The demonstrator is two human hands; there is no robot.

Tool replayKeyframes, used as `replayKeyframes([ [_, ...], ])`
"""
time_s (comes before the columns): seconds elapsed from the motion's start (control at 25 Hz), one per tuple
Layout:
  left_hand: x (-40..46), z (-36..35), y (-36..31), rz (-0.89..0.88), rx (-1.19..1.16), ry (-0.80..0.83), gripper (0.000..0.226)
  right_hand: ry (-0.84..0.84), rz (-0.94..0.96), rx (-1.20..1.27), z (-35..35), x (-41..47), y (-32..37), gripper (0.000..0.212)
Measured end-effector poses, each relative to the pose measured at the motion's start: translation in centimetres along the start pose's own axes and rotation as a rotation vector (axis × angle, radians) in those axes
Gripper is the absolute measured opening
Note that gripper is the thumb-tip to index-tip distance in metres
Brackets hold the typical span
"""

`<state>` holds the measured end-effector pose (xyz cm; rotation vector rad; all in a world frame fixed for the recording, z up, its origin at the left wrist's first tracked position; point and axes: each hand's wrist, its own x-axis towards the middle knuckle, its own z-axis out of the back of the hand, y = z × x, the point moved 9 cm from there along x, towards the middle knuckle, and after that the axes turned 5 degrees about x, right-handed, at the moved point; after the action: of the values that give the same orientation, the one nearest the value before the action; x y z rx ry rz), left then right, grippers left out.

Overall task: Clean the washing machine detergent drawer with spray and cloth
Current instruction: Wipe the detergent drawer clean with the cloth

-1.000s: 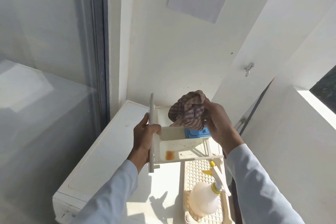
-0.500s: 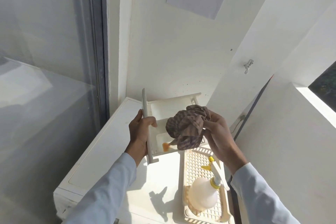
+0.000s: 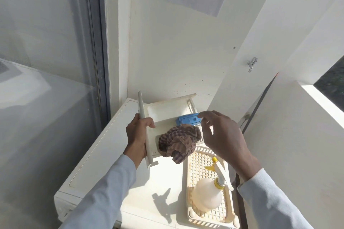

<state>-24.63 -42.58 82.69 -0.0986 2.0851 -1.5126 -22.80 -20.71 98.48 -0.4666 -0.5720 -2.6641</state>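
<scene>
My left hand (image 3: 137,135) has its grip clamped on the front panel of the detergent drawer (image 3: 167,111), thumb curled over the inner face, the other fingers hidden behind the panel. My right hand (image 3: 223,135) holds nothing: its grip is apart, fingers spread and relaxed, hovering just right of the cloth (image 3: 179,142) without touching it, as far as I can tell.

The checked brown cloth lies bunched in the near compartment of the drawer, 1 corner hanging over the near edge. Beside it, toward the wall, sits the drawer's blue insert (image 3: 188,120), with my right fingertips just above its right end.

The drawer is held over the top of the white washing machine (image 3: 104,152), which serves as the counter. Its open side faces up, its front panel stands on edge at the left, and its long axis runs from that panel rightward.

Near my right wrist, a cream slotted tray (image 3: 201,156) rests on the machine, and the spray bottle (image 3: 209,194) lies in it, yellow nozzle pointing toward the drawer.
</scene>
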Motion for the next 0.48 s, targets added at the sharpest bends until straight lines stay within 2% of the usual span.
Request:
replayKeyframes([
  [0.04, 0.0, -0.1, 0.0, 0.006, -0.006, 0.004, 0.021, 0.074, 0.037, 0.026, -0.9, -0.7, 2.1, 0.027],
  [0.12, 0.0, -0.1, -0.1, -0.001, -0.036, 0.015, 0.023, 0.299, 0.023, -0.145, -4.2, -2.4, 3.3, 0.044],
  [0.2, 0.1, 0.1, -0.4, -0.020, -0.052, 0.026, 0.034, 0.356, -0.082, -0.276, -5.3, -2.7, 1.0, 0.052],
  [0.28, 0.0, 0.3, -0.6, -0.026, -0.056, 0.026, 0.050, 0.313, -0.141, -0.248, -5.0, -2.1, -0.8, 0.049],
  [0.32, -0.1, 0.4, -0.7, -0.023, -0.058, 0.024, 0.053, 0.271, -0.132, -0.238, -4.8, -1.7, -1.1, 0.042],
  [0.4, -0.2, 0.4, -0.7, -0.027, -0.050, 0.029, 0.052, 0.087, -0.084, -0.262, -3.6, -0.7, -0.9, 0.019],
  [0.48, -0.2, 0.4, -0.7, -0.035, -0.046, 0.030, 0.050, -0.134, -0.081, -0.184, -1.9, -0.6, -0.9, 0.020],
])
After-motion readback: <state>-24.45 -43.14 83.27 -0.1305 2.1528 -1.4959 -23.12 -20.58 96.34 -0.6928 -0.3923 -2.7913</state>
